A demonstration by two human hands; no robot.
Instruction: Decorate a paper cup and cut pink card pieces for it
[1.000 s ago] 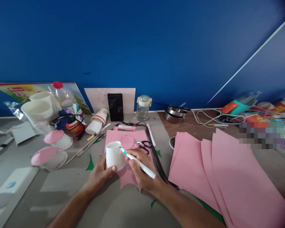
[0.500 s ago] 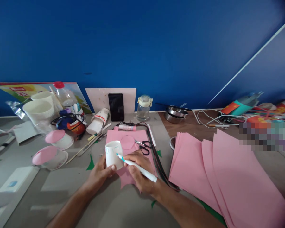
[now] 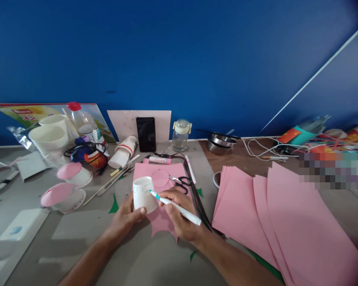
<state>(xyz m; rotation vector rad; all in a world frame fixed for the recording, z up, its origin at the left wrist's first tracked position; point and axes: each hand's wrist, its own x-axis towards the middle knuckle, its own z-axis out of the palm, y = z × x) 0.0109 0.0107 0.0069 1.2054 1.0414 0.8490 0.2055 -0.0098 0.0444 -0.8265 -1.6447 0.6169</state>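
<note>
While the left hand (image 3: 128, 212) is holding a white paper cup (image 3: 142, 198), half closed around it, with the thumb lying on the cup's lower front, the right hand (image 3: 180, 218) is pinching a white marker (image 3: 179, 210) with a blue tip. From the head-worn camera, the cup is being held between the two hands, narrower end up and nearly upright, and is bearing short light-blue lines near its top. The marker's tip is pointing left at the cup's side, meeting or almost meeting it; the exact contact is too small to tell. The right fingers are closing snugly around the barrel, whose back end is extending past them toward the wrist.

Beneath the hands, a pink sheet (image 3: 164, 227) with a scalloped near edge is lying on a grey table (image 3: 143, 262). Just beyond the right hand, a pink circle (image 3: 160, 178) is showing against that sheet, and black-handled scissors (image 3: 179, 182) are resting beside it. Farther beyond, a glue stick (image 3: 159, 160) is lying crosswise, and a dark phone (image 3: 146, 135) is standing behind it. Left of the left hand, a green scrap (image 3: 113, 205) is lying near, while two pink-topped cups (image 3: 59, 194) are sitting farther off. Right of the right hand, a stack of pink sheets (image 3: 235, 202) is fanning out.
</note>
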